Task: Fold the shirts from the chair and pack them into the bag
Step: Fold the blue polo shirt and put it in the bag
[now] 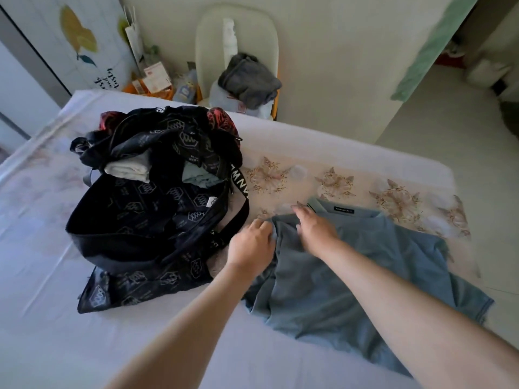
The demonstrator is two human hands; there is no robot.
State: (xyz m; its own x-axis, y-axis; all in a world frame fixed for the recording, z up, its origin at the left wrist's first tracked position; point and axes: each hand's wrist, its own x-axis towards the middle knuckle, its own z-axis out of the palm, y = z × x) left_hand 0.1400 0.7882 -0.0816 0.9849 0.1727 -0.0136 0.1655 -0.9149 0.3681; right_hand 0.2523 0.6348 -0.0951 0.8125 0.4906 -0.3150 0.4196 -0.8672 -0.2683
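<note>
A blue-grey shirt (362, 276) lies spread on the bed, collar end away from me. My left hand (251, 245) grips the shirt's left edge with curled fingers. My right hand (316, 224) rests flat on the cloth near the collar, fingers straight. Left of the shirt stands an open black bag (146, 220) with white printed logos; folded white and light blue clothes show inside it. On the white chair (236, 32) beyond the bed lies a crumpled grey shirt (250, 80) on top of a pale garment.
The bed (70, 318) has a pale sheet with a floral band across its far half. Boxes and paper bags (157, 77) clutter the floor left of the chair. A green curtain (427, 49) hangs at right, with tiled floor beyond the bed's right edge.
</note>
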